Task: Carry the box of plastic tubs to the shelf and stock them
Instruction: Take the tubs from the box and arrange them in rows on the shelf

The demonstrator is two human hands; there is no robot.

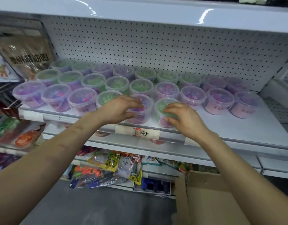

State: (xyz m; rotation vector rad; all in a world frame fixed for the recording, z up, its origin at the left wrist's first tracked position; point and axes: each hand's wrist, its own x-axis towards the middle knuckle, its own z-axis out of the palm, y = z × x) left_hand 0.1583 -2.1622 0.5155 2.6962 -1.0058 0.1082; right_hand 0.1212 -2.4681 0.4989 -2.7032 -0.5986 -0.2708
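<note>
Several clear plastic tubs of purple or green beads stand in rows on the white shelf (237, 127). My left hand (117, 109) rests over a purple-filled tub (142, 114) at the shelf's front edge, fingers curled on its lid and side. My right hand (183, 117) grips a green-filled tub (162, 109) right beside it, also at the front edge. The open cardboard box (208, 200) sits low at the right, below my right forearm; its inside is not visible.
A pegboard back panel (156, 46) rises behind the tubs, with another shelf overhead. A price tag strip (140, 132) runs along the shelf edge. Bagged toys (107, 169) fill the lower shelves, and hanging packets (24, 54) crowd the left.
</note>
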